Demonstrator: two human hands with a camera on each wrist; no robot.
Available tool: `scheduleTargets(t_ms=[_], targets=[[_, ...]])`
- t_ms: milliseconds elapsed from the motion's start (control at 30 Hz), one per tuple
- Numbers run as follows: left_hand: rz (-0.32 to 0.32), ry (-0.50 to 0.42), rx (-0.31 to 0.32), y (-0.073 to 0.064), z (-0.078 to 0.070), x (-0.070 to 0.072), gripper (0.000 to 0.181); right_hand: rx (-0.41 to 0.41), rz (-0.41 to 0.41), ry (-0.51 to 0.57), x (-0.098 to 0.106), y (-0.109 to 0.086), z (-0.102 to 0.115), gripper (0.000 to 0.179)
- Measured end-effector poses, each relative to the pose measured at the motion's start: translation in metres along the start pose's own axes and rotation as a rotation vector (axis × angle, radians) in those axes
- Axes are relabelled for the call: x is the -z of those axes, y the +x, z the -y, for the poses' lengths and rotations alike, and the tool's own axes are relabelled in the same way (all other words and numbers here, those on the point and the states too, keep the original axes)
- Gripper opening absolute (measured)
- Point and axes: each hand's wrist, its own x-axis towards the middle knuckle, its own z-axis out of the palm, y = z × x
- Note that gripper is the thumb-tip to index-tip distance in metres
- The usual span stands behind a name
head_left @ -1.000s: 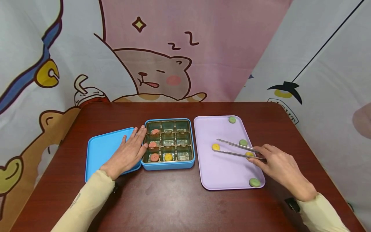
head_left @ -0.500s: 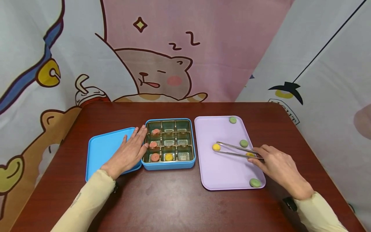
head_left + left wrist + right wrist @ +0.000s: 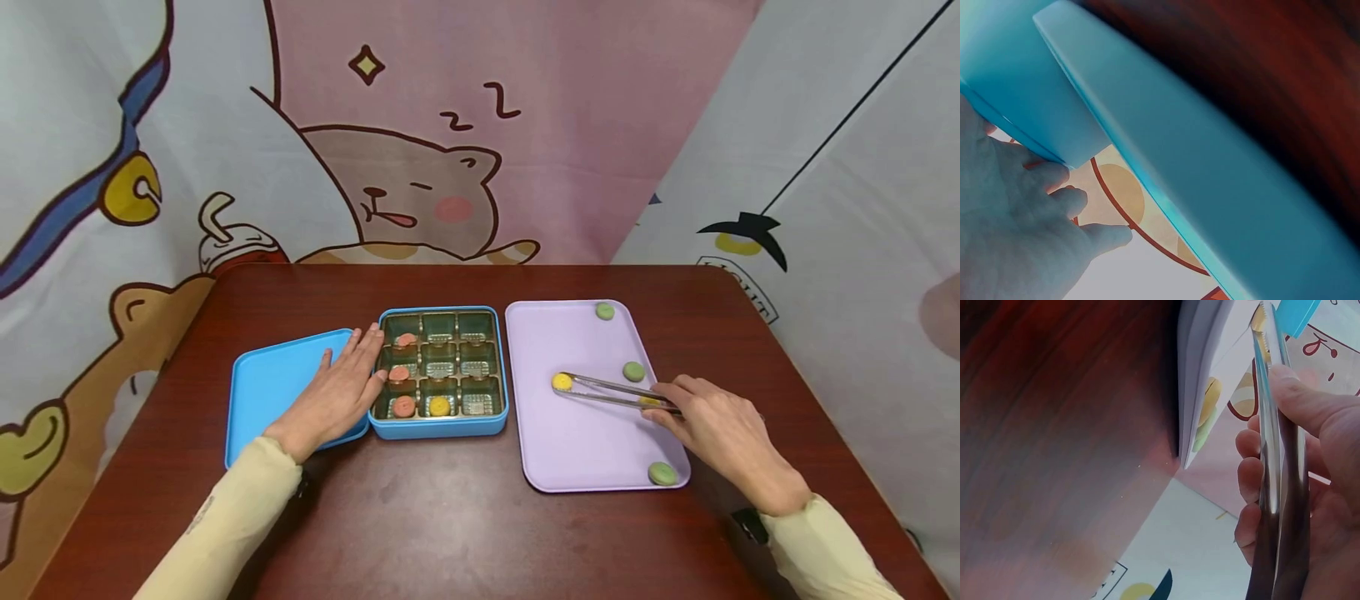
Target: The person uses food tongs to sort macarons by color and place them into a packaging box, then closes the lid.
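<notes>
My right hand (image 3: 712, 429) grips metal tongs (image 3: 615, 385) over the right side of the lilac tray (image 3: 577, 454). The tips of the tongs lie at either side of a yellow macaron (image 3: 561, 382). In the right wrist view, thumb and fingers wrap the arms of the tongs (image 3: 1291, 506). My left hand (image 3: 330, 404) rests with fairly straight fingers along the left edge of the blue box (image 3: 438, 428). Inside it, a gold insert holds pink macarons (image 3: 403, 407) in the left column and a yellow macaron (image 3: 439, 406) in the front middle compartment.
A blue lid (image 3: 266, 392) lies left of the box, partly under my left forearm and hand. Green macarons (image 3: 662, 473) sit along the tray's right side. Another yellow macaron (image 3: 649, 401) is partly hidden behind the tongs. A patterned cloth (image 3: 585, 167) hangs behind the table.
The arms of the tongs have drawn together around the yellow macaron on the tray. My left hand has stayed at the box's edge, and the whole head view has shifted slightly.
</notes>
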Motion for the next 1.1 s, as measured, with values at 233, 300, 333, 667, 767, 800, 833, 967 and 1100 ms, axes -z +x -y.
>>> scheduleTargets(t_ms=[233,300,333,667,767,800,833,967,1100], targets=[[-0.02,-0.002,-0.009,0.001,0.0,0.0,0.065,-0.009,-0.009,-0.006,0.002,-0.002,0.0,0.041],[-0.025,-0.002,-0.013,0.001,0.0,0.0,0.065,-0.009,-0.018,-0.007,0.003,-0.002,0.0,0.042],[-0.026,-0.001,-0.014,0.001,0.0,0.0,0.065,-0.008,-0.024,-0.008,0.004,-0.002,0.0,0.043],[-0.009,0.003,0.002,0.0,0.0,-0.001,0.066,0.043,-0.147,0.01,0.015,0.007,0.006,0.038],[-0.015,0.004,0.002,0.0,0.0,-0.002,0.066,0.061,-0.178,0.03,0.019,0.013,0.012,0.036],[-0.018,0.006,0.002,0.0,0.0,-0.002,0.065,0.066,-0.182,0.037,0.02,0.016,0.014,0.035],[-0.021,0.007,-0.001,0.0,-0.001,-0.002,0.065,0.073,-0.185,0.042,0.021,0.018,0.017,0.034],[-0.025,0.003,-0.01,0.0,-0.001,-0.002,0.065,0.108,-0.195,0.069,0.022,0.029,0.027,0.033],[-0.029,0.003,-0.015,0.0,0.0,-0.001,0.065,0.146,-0.205,0.078,0.022,0.042,0.035,0.034]])
